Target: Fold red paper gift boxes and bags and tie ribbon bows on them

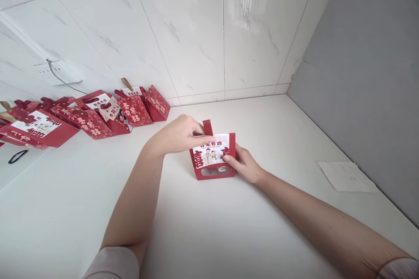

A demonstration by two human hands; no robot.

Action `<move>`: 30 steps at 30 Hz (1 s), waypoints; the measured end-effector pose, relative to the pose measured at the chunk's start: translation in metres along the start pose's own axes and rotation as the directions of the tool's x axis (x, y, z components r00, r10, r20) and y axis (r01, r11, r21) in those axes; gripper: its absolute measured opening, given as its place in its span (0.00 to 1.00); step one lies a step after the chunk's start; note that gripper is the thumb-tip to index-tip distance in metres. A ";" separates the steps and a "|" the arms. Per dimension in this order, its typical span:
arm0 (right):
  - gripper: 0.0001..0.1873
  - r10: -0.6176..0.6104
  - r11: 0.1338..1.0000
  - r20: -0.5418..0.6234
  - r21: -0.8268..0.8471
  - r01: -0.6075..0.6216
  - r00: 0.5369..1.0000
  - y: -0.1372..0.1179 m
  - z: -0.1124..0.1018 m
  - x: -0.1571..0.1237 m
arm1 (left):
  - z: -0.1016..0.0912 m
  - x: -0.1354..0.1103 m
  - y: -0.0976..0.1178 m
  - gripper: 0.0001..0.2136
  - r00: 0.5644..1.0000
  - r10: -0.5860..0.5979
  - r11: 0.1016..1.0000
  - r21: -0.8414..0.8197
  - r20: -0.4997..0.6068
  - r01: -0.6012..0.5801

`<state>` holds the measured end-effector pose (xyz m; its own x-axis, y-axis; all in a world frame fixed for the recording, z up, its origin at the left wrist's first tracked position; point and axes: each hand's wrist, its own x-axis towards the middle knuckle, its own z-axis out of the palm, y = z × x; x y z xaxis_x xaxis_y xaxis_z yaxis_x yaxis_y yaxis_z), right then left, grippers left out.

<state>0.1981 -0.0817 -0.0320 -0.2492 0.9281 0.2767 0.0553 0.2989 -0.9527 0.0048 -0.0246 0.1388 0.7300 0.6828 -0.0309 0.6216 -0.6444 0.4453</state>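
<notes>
A red and white gift box point(212, 172) with a printed couple and a clear window low on its front stands upright on the white table. My left hand point(183, 133) pinches its top edge, thumb across the front, beside a red ribbon strip point(207, 127) that sticks up there. From the right, my right hand point(244, 163) grips the box's side, with the thumb on the front and the other fingers behind, mostly hidden. Something dark and partly pale shows through the window; I cannot make out what.
Several similar red gift boxes point(135, 111) stand along the wall at the left. A black elastic loop point(18, 157) lies at the far left, and a folded white tissue point(347, 176) at the right. A cable point(63, 80) hangs from the wall socket point(57, 73). A grey panel point(366, 74) bounds the right side.
</notes>
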 end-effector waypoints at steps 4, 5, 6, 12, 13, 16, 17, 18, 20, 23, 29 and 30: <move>0.21 0.012 1.000 -0.011 0.004 -0.012 1.000 0.001 0.000 0.000 | 0.002 0.004 -0.010 0.26 0.995 0.096 0.995 0.039 -0.007 -0.095; 0.23 0.030 1.000 -0.019 -0.001 -0.030 0.999 0.000 0.000 0.000 | 0.003 0.005 -0.012 0.26 0.993 0.112 0.993 0.049 -0.027 -0.110; 0.26 0.056 0.998 -0.030 -0.014 -0.057 0.998 -0.001 0.001 0.000 | 0.005 0.007 -0.014 0.26 0.990 0.123 0.991 0.065 -0.065 -0.119; 0.44 0.090 0.985 -0.074 -0.139 -0.100 0.993 -0.008 0.003 0.005 | 0.028 0.032 -0.033 0.13 0.870 0.027 0.996 -0.058 -0.492 -0.063; 0.45 0.089 0.984 -0.089 -0.145 -0.101 0.992 -0.007 0.003 0.006 | 0.034 0.036 -0.036 0.12 0.840 -0.018 0.992 -0.116 -0.542 -0.053; 0.44 0.148 0.975 -0.182 -0.138 -0.175 0.972 -0.003 0.001 0.009 | 0.057 0.044 -0.048 0.23 0.750 -0.164 0.968 -0.253 -0.641 -0.004; 0.43 0.171 0.971 -0.208 -0.128 -0.200 0.963 -0.001 -0.001 0.010 | 0.068 0.044 -0.051 0.28 0.716 -0.211 0.952 -0.307 -0.665 -0.005; 0.42 0.184 0.970 -0.223 -0.118 -0.214 0.957 0.001 -0.002 0.010 | 0.079 0.043 -0.055 0.32 0.681 -0.263 0.925 -0.379 -0.684 -0.023; 0.38 0.177 0.973 -0.228 -0.105 -0.204 0.958 0.003 -0.005 0.011 | 0.103 0.037 -0.061 0.35 0.647 -0.388 0.823 -0.563 -0.656 -0.078; 0.35 0.144 0.979 -0.232 -0.107 -0.172 0.962 0.003 -0.007 0.012 | 0.132 0.020 -0.065 0.25 0.731 -0.463 0.662 -0.744 -0.501 -0.091; 0.31 0.102 0.989 -0.129 -0.094 -0.114 0.986 -0.005 -0.008 0.011 | 0.138 -0.024 -0.065 0.26 0.920 -0.252 0.716 -0.697 -0.301 -0.032; 0.28 0.092 0.991 -0.105 -0.092 -0.102 0.990 -0.006 -0.008 0.011 | 0.136 -0.028 -0.065 0.26 0.925 -0.240 0.729 -0.683 -0.295 -0.029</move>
<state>0.2027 -0.0719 -0.0223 -0.1399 0.9699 0.1993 0.1688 0.2217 -0.9604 -0.0171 -0.0486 -0.0114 0.4422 0.8877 0.1284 0.2385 -0.2543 0.9373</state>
